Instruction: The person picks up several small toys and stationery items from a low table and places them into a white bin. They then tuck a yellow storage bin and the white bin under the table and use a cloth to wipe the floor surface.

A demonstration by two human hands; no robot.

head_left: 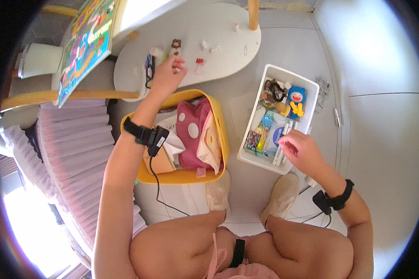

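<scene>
My left hand (169,74) is over the near edge of a white oval shelf (228,56), its fingers loosely bent and apart with nothing seen in them. Close by on the shelf are a small brown bear figure (175,45), a little red item (199,61) with a thin string, and dark-framed glasses (149,69). My right hand (302,149) is curled closed over the near right corner of a white bin (245,135). Its fingertips are beside slim white sticks (279,153); whatever they hold is hidden. A blue figure (297,95) and a blue-headed item (266,122) lie in the bin.
A yellow basket (224,139) holds a dark pink spotted plush (191,135), tissues and a cream pouch (210,142). Small white pieces (214,48) lie across the shelf. A colourful board (88,42) leans at left, above a pleated pink cloth (72,149). My shoes (284,195) are below the bin.
</scene>
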